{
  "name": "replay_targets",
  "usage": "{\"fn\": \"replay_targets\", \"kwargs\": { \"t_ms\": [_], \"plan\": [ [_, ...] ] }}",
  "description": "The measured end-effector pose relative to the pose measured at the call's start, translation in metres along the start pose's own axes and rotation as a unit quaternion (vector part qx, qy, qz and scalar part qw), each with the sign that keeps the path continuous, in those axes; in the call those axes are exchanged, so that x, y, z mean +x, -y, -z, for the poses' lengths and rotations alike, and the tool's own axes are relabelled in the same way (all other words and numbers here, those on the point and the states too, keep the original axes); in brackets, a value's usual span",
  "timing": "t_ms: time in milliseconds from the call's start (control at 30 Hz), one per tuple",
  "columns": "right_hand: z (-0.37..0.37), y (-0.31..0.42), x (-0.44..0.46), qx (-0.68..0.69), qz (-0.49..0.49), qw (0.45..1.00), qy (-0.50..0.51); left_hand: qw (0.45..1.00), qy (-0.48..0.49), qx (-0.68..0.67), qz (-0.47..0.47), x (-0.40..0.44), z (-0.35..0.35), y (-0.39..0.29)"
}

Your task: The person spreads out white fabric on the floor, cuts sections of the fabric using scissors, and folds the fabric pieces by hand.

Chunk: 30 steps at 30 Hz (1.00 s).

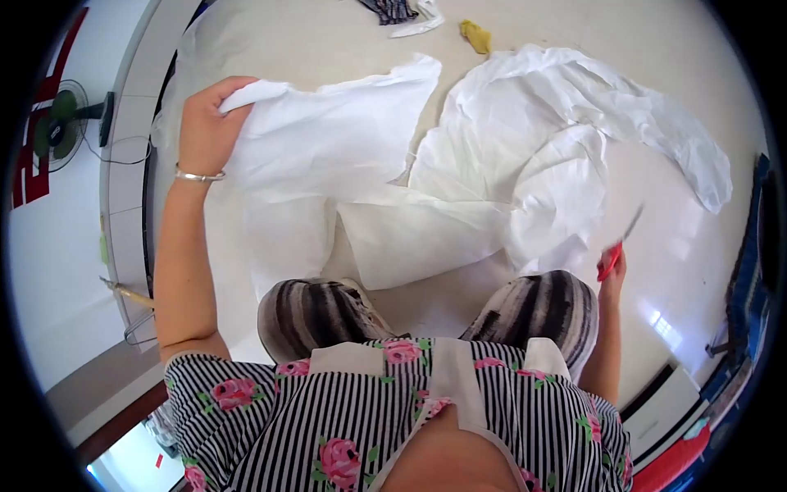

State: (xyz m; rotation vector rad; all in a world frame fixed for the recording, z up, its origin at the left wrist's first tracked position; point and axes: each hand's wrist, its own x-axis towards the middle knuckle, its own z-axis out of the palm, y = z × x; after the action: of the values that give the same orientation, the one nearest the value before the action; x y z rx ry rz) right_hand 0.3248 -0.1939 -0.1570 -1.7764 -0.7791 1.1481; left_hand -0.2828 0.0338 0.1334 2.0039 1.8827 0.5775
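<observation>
My left hand [211, 123] is closed on the upper left corner of a white cloth [336, 135], which hangs spread out from it. A jagged cut edge runs down the cloth's right side. In my right hand [613, 275], low at the right beside my knee, is a pair of scissors [611, 258] with red handles. Their blades point up and to the right, slightly blurred, away from the cloth. More white cloth [492, 139] lies crumpled on the floor in front of my knees, with a long strip curving to the right.
A yellow cloth [475, 37] and a dark patterned cloth [389, 10] lie on the pale tiled floor [672, 279] at the far side. A fan [64, 123] stands at the left. Blue fabric [742, 271] is at the right edge, with a red item [674, 461] below it.
</observation>
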Motion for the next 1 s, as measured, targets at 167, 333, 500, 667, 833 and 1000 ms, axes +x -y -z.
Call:
{"fn": "replay_targets", "kwargs": {
  "t_ms": [167,333,500,667,833,1000],
  "plan": [
    [-0.189,0.201,-0.003,-0.009,0.150,0.809,0.569,0.999,-0.034,0.022,-0.011,0.001,0.000,-0.001],
    [-0.323,0.221,-0.028,-0.043,-0.018,0.680,0.732,0.999,-0.046,0.006,-0.008,-0.003,-0.002,0.003],
    [-0.378,0.232,-0.024,0.235,-0.192,0.706,0.640,0.999,-0.029,-0.017,0.025,-0.005,-0.011,0.005],
    [-0.360,0.257,-0.018,0.179,-0.122,0.820,0.530,0.999,-0.002,-0.029,0.016,-0.011,-0.022,0.004],
    [-0.329,0.258,-0.006,0.144,-0.087,0.837,0.520,0.999,0.036,-0.009,-0.023,-0.009,-0.035,-0.002],
    [-0.329,0.266,-0.006,0.271,-0.081,0.755,0.592,0.999,0.031,-0.024,-0.017,-0.004,-0.042,-0.004]
  ]
}}
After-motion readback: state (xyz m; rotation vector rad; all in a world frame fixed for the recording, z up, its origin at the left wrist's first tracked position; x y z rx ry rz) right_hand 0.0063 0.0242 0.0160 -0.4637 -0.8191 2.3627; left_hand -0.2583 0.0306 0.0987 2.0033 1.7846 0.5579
